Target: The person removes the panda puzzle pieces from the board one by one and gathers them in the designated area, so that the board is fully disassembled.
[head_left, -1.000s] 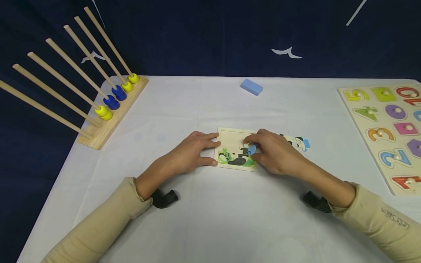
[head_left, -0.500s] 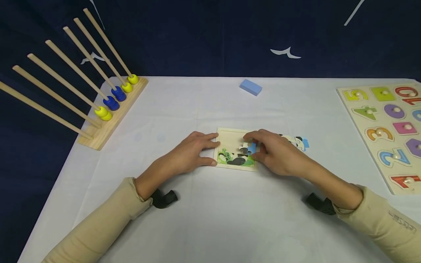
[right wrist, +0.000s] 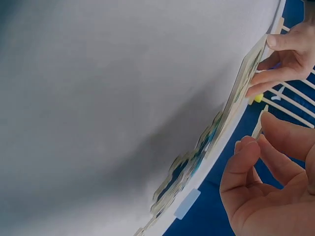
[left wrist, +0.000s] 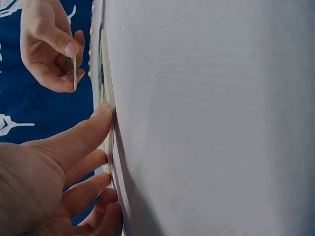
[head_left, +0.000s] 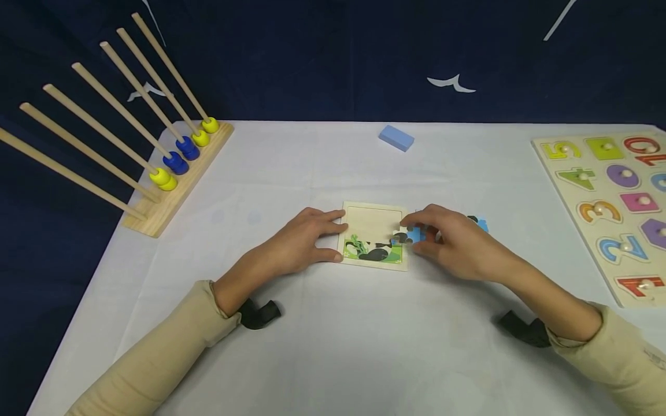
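My left hand (head_left: 296, 242) rests at the left side of a shallow wooden puzzle tray (head_left: 372, 215), its spread fingertips and thumb on the tray's edge. A panda puzzle piece with green leaves (head_left: 372, 249) lies along the tray's near side; the rest of its bed is bare wood. Between thumb and fingers, my right hand (head_left: 447, 242) pinches a blue, black and white puzzle piece (head_left: 414, 235) over the tray's right edge. The left wrist view shows that puzzle piece (left wrist: 75, 73) edge-on, raised above the tray. Loose puzzle pieces (right wrist: 184, 169) lie right of the tray, partly hidden behind my right hand.
An abacus stand (head_left: 192, 185) with wooden rods and yellow and blue beads stands at the left. A blue block (head_left: 396, 138) lies near the table's far edge. On the right is a number puzzle board (head_left: 588, 190) with knobbed pieces.
My right hand has lifted the blue, black and white puzzle piece out of the tray and moved it to the right. My left hand has stayed at the tray's edge.
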Tool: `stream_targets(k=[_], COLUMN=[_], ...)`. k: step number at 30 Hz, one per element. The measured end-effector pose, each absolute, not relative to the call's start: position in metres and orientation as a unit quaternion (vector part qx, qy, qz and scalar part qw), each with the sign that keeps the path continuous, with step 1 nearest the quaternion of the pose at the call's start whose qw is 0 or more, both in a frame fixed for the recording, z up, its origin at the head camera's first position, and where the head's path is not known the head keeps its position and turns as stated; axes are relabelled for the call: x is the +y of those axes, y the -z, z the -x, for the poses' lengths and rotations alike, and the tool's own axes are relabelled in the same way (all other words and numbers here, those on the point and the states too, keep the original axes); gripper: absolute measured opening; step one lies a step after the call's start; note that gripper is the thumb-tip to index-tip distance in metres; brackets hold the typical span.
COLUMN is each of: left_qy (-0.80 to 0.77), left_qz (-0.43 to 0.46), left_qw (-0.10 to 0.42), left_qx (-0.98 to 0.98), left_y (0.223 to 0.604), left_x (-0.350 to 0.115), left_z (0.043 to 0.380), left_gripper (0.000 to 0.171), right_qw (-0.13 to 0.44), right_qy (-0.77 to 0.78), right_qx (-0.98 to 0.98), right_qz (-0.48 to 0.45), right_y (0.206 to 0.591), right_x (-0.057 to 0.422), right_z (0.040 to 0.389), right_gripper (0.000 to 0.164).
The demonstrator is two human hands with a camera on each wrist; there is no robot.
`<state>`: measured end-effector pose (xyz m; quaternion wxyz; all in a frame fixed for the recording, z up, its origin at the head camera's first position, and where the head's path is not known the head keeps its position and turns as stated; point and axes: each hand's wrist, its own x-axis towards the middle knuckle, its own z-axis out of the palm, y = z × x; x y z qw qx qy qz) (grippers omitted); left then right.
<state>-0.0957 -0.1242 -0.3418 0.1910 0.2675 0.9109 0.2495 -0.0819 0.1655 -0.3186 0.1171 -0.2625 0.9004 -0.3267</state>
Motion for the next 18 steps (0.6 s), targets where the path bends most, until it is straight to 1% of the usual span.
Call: stream_targets(k=[10, 18], left_qy=[-0.254, -0.253], left_qz=[-0.264, -0.262], left_qw=[0.192, 0.193], left_qx=[0.91, 0.911], left_y=[0.344, 0.343], left_x=[-0.124, -0.123], left_z=[0.096, 0.096], left_gripper=[0.059, 0.058], right_qw=[0.133, 0.09], right_qy=[0.321, 0.328], right_qx=[0.893, 0.887], right_qz=[0.285, 0.311], right_y=[0.321, 0.325], right_x=[0.184, 0.204], right_z=[0.076, 0.07], right_gripper=[0.037, 0.042])
